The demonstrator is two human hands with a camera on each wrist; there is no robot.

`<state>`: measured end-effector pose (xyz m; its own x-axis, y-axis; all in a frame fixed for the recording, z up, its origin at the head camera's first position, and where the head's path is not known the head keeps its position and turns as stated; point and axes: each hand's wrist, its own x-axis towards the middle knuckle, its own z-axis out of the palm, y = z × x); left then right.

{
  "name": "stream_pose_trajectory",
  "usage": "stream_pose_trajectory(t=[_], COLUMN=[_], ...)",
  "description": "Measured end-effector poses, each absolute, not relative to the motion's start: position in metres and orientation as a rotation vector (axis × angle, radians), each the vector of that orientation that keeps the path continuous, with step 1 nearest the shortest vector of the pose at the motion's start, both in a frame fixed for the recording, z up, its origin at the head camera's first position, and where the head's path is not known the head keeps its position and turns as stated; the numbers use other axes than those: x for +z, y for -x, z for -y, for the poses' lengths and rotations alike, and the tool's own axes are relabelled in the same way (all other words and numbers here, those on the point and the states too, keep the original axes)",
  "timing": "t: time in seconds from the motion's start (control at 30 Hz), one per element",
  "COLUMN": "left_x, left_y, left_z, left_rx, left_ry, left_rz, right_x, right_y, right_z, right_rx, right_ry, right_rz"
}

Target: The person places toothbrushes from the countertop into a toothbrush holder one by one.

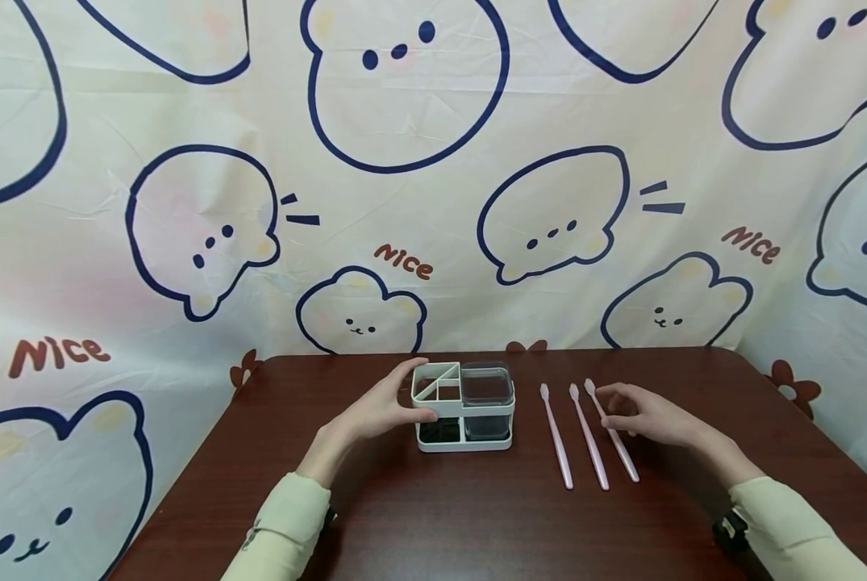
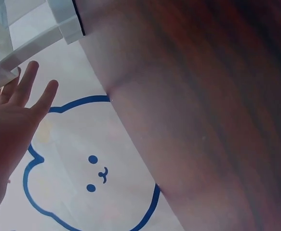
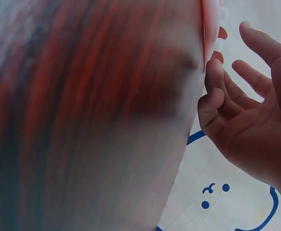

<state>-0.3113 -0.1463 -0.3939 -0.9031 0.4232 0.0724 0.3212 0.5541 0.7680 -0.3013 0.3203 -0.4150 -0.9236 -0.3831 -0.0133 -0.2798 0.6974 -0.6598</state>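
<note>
A white toothbrush holder (image 1: 464, 410) with divided openings and a clear container stands upright on the table. My left hand (image 1: 371, 411) grips its left side, thumb at the front and fingers reaching behind. In the left wrist view, part of the holder's white frame (image 2: 36, 45) shows above the fingers. Three pale pink toothbrushes lie side by side to its right: the left one (image 1: 558, 442), the middle one (image 1: 590, 440) and the right one (image 1: 627, 462). Over the right toothbrush is my right hand (image 1: 651, 413), fingers bent and thumb apart from them. Whether its fingertips touch that brush is unclear.
The dark brown wooden table (image 1: 477, 524) carries the holder and brushes. A pale cloth (image 1: 448, 202) with cartoon bears hangs right behind its far edge and along both sides. Dark straps (image 1: 731, 528) sit on the wrists.
</note>
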Motion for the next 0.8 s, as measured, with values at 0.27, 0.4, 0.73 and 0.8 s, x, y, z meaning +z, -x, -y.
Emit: stream_pose_trajectory(t=[0.27, 0.4, 0.73, 0.8], left_x=[-0.3943, -0.3933, -0.3918, -0.3924], left_y=[0.3091, 0.3093, 0.3094, 0.3097], left_z=[0.1475, 0.1479, 0.1467, 0.1469], left_rx=[1.317, 1.31, 1.313, 1.316], left_ry=[-0.619, -0.617, -0.637, -0.646], left_rz=[-2.631, -2.63, -2.617, -2.613], right_x=[-0.4195, -0.42, -0.4176, -0.4168], right_y=[0.3045, 0.3062, 0.3079, 0.3073], right_z=[-0.3232, -0.3231, -0.3189, -0.3178], right_rx=[-1.04, -1.026, -0.914, -0.89], right_ry=[0.561, 0.567, 0.582, 0.595], right_rz=[-2.734, -2.72, -2.713, -2.718])
